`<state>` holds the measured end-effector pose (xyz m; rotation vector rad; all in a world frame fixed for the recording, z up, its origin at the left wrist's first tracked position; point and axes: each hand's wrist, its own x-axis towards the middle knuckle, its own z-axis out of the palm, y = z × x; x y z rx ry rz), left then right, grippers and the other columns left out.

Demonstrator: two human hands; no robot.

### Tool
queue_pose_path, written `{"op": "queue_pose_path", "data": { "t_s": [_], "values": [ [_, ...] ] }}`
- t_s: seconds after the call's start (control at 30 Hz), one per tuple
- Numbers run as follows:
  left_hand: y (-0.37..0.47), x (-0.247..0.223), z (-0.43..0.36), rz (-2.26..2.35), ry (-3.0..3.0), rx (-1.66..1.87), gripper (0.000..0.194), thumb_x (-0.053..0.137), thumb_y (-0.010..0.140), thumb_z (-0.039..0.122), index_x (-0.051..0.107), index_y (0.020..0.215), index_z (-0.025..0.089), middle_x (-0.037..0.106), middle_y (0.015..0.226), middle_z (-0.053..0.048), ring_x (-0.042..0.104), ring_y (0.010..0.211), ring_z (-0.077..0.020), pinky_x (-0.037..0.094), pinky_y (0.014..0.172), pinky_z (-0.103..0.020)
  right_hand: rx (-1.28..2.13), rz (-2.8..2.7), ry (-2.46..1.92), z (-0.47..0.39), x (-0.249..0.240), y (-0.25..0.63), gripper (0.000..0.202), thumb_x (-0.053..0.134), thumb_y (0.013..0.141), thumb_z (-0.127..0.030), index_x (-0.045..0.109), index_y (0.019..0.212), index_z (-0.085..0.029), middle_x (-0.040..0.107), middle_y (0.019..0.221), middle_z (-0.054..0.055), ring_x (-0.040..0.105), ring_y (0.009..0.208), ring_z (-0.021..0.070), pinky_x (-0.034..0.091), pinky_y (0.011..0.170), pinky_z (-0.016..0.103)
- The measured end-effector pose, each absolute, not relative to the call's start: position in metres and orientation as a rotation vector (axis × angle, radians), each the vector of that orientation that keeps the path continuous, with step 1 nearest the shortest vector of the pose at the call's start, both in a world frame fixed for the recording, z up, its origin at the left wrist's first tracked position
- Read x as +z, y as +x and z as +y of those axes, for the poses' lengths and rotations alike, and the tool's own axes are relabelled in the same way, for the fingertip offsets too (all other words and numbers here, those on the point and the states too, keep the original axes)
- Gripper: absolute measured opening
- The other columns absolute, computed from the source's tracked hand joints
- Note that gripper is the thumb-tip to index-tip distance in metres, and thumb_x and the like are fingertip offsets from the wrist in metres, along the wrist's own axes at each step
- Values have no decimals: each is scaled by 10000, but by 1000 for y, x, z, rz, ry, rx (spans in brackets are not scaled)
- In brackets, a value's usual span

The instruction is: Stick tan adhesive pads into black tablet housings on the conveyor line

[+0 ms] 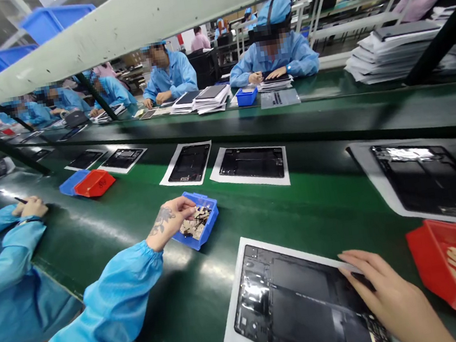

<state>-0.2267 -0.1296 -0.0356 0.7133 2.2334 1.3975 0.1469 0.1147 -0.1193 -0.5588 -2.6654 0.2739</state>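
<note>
My left hand [178, 213], in a light blue sleeve, reaches into a blue bin [208, 236] of small black and pale pieces [196, 223]. Its thumb and fingers are pinched together at the pieces, and whatever they hold is hidden. In front of me an opened black tablet housing [300, 291] lies on a white sheet [239, 328], tilted across the bench. Over its right edge is my right hand [392, 295], fingers curled around a small dark object [364, 281] whose kind I cannot make out.
On the right sits a red bin [433, 272] with pale scraps. Further tablet housings [252, 163] lie on sheets along the green bench [146, 222]. A co-worker's hands [31, 207] are at left, near red and blue bins [94, 183]. A beam [115, 34] crosses overhead.
</note>
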Motion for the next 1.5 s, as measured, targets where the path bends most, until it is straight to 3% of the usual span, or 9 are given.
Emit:
{"op": "queue_pose_path", "data": {
  "t_s": [0.23, 0.37, 0.47, 0.53, 0.63, 0.9, 1.5],
  "values": [
    [-149, -5, -100, 1932, 742, 1497, 209, 713, 728, 309, 656, 855, 154, 707, 757, -44, 680, 727, -171, 530, 726, -286, 721, -2405, -476, 91, -79, 149, 130, 506, 937, -290, 615, 982, -235, 602, 965, 32, 607, 877, 160, 478, 769, 260],
    [-81, -7, -51, 1497, 755, 1453, 167, 712, 754, 269, 654, 845, 141, 711, 737, -48, 682, 709, -155, 527, 730, -269, 1069, -2300, -560, 75, -49, 154, 105, 556, 908, -267, 655, 903, -232, 608, 876, 18, 579, 751, 137, 460, 663, 243],
    [-33, -8, -13, 1270, 743, 1356, 181, 729, 742, 262, 679, 854, 129, 715, 745, -56, 677, 692, -147, 529, 700, -251, 1277, -2183, -663, 73, -31, 163, 106, 628, 852, -291, 662, 924, -221, 587, 845, 4, 449, 542, 91, 398, 525, 241],
    [-8, -7, 8, 1178, 742, 1306, 191, 744, 727, 260, 694, 850, 123, 712, 728, -53, 673, 683, -141, 525, 697, -242, 1336, -2082, -731, 78, -23, 173, 101, 637, 843, -303, 651, 854, -204, 556, 785, -5, 404, 530, 87, 363, 510, 243],
    [18, -5, 31, 1081, 748, 1253, 189, 744, 729, 251, 697, 853, 116, 707, 710, -55, 662, 685, -130, 506, 695, -223, 1332, -1970, -818, 89, -19, 193, 179, 609, 868, -314, 615, 739, -190, 506, 701, -11, 418, 590, 107, 337, 536, 249],
    [54, -17, 67, 933, 695, 1150, 160, 749, 716, 182, 648, 814, 106, 661, 672, -30, 619, 637, -94, 462, 629, -183, 1388, -1927, -831, 115, -28, 231, 183, 591, 875, -297, 607, 736, -179, 553, 723, 10, 471, 654, 131, 355, 581, 268],
    [83, -34, 101, 938, 638, 1106, 204, 755, 712, 209, 612, 825, 117, 676, 705, -50, 643, 669, -138, 498, 690, -259, 977, -1895, -923, 135, -44, 250, 154, 608, 846, -239, 601, 703, -184, 550, 678, -5, 447, 561, 103, 374, 537, 242]
  ]
}}
